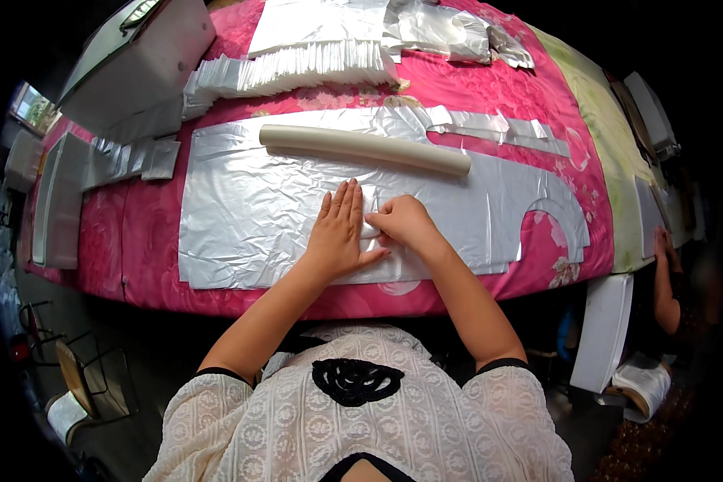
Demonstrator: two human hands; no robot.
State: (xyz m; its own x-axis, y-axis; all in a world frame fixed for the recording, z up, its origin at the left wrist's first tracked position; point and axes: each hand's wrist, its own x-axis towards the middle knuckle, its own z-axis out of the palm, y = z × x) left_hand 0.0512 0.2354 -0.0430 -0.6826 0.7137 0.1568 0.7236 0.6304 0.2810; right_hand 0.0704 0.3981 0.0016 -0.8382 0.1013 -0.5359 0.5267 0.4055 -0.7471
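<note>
cream patterned blouse [361, 442] fills the lower edge, with a black lace patch [357, 381] on its front and dark bands at the sleeve ends. both bare forearms reach from it to the table. the left hand [335, 233] lies palm down on a broad layer of silver sheets [237, 189], fingers straight and close together, thumb stretched out to the right, gripping nothing. just beside it, the right hand [403, 221] has its fingers curled, thumb and forefinger meeting at the edge of a small folded silver piece [369, 201], which lies on the sheets between the two hands; whether they pinch it or only press it, i cannot tell.

beyond the hands, a pale tube [365, 149] rests across the sheets, its right end nearer the person than its left. the sheets have a curved cut-out at their right end, where the pink flowered cloth [153, 225] shows through. farther back runs a long row of folded silver pieces [289, 74], with a large white box [140, 68] to its left. a paler green cloth [590, 104] covers the table's right side, where another person's arm [664, 289] reaches in.
</note>
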